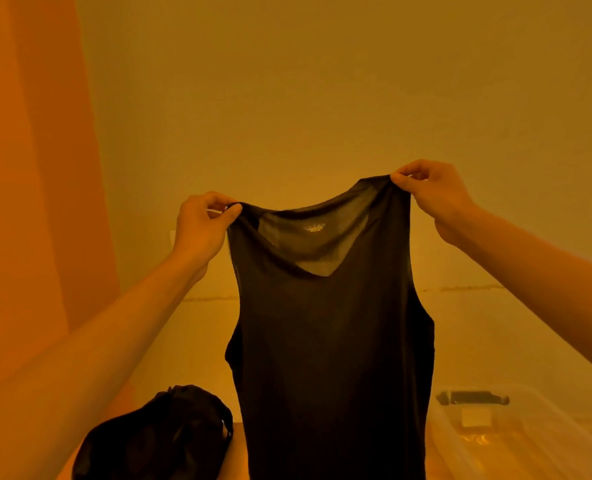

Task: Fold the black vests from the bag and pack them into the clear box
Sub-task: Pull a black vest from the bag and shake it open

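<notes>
The left hand [201,230] and right hand [429,192] each pinch a shoulder strap of the black vest [329,341], which hangs unfolded above the tabletop [197,327], with the dark bag [156,438] below-left of it and the clear box [516,431] below-right.

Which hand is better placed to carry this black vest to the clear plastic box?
Probably right: the right hand pinches the thin black vest on the side nearest the clear plastic box; the left hand is over the dark fabric bag.
</notes>
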A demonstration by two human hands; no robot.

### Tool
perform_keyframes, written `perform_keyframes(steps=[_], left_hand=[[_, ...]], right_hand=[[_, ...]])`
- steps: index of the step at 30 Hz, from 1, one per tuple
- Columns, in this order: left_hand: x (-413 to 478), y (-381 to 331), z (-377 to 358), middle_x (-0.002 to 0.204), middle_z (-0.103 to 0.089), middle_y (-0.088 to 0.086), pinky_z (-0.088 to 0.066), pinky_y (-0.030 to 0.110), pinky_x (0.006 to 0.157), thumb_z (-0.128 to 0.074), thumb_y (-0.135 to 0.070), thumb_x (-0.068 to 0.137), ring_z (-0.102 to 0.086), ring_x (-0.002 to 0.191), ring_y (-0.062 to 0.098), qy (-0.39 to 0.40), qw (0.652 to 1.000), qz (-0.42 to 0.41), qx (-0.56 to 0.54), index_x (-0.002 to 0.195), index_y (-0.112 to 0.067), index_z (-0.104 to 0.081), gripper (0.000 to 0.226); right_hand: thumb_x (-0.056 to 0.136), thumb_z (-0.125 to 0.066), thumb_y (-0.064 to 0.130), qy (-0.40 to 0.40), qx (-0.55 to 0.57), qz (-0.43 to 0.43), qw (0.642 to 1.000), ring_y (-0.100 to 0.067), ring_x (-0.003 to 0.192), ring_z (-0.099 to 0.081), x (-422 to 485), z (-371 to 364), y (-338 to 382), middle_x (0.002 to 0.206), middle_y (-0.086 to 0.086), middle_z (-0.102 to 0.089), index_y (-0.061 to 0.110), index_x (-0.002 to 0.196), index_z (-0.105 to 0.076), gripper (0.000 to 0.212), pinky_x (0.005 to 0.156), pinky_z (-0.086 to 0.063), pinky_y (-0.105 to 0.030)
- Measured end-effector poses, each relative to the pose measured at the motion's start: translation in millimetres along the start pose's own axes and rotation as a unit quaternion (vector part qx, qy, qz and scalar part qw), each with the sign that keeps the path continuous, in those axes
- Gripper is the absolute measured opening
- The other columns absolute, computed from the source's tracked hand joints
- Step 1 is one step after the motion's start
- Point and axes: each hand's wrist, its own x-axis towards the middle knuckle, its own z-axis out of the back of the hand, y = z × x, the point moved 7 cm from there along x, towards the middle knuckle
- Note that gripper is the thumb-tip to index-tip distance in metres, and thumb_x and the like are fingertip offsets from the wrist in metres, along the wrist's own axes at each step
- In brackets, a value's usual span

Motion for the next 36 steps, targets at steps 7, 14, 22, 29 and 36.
perform_keyframes(steps=[7,14,22,29,36], left_hand=[[-4.2,-24.5,15.9,0.087,-0.068,-0.006,-0.05,0.012,0.07,-0.071,-0.019,0.095,-0.062,0.079,0.0,0.0,0.996,-0.072,-0.047,0.095,-0.019,-0.07,0.001],[-11.3,-36.5,50.8,0.077,-0.057,-0.004,-0.045,0.021,0.066,-0.072,-0.026,0.095,-0.053,0.074,0.008,-0.059,0.988,-0.092,-0.108,0.081,-0.026,-0.061,0.017],[-36.2,-73.9,76.6,0.077,-0.059,-0.009,-0.045,0.017,0.066,-0.066,-0.025,0.099,-0.055,0.073,0.003,-0.02,0.976,-0.141,-0.166,0.085,-0.025,-0.059,0.016],[-48.9,-60.7,69.9,0.076,-0.063,-0.006,-0.048,0.023,0.068,-0.072,-0.023,0.095,-0.058,0.075,0.009,0.01,0.967,-0.078,-0.241,0.076,-0.027,-0.065,0.02],[-66.6,87.8,-12.6,0.075,-0.065,-0.003,-0.046,0.018,0.06,-0.069,-0.026,0.097,-0.059,0.068,0.005,0.107,0.992,0.053,-0.036,0.089,-0.014,-0.063,0.016]], right_hand=[[0.101,-0.061,0.037,0.018,-0.013,0.046,0.999,-0.01,0.067,-0.052,-3.3,1.4,17.3,0.081,0.0,-0.06,0.016,0.096,-0.059,0.021,0.058,-0.039,-0.024],[0.101,-0.061,0.035,0.011,0.002,0.095,0.995,-0.008,0.062,-0.053,-26.8,11.3,37.6,0.073,-0.001,-0.062,0.019,0.093,-0.068,0.019,0.06,-0.041,-0.026],[0.1,-0.062,0.034,-0.032,0.074,0.142,0.986,-0.013,0.067,-0.061,-76.7,33.2,74.4,0.075,-0.005,-0.066,0.028,0.089,-0.069,0.014,0.058,-0.045,-0.025],[0.099,-0.063,0.033,-0.02,0.107,0.114,0.987,-0.012,0.074,-0.068,-92.7,25.6,71.7,0.079,-0.001,-0.07,0.025,0.089,-0.07,0.015,0.064,-0.054,-0.027],[0.099,-0.064,0.035,0.047,0.006,-0.081,0.996,-0.014,0.081,-0.063,-86.1,-45.1,-101.3,0.095,-0.009,-0.071,0.015,0.095,-0.073,0.022,0.07,-0.049,-0.031]])
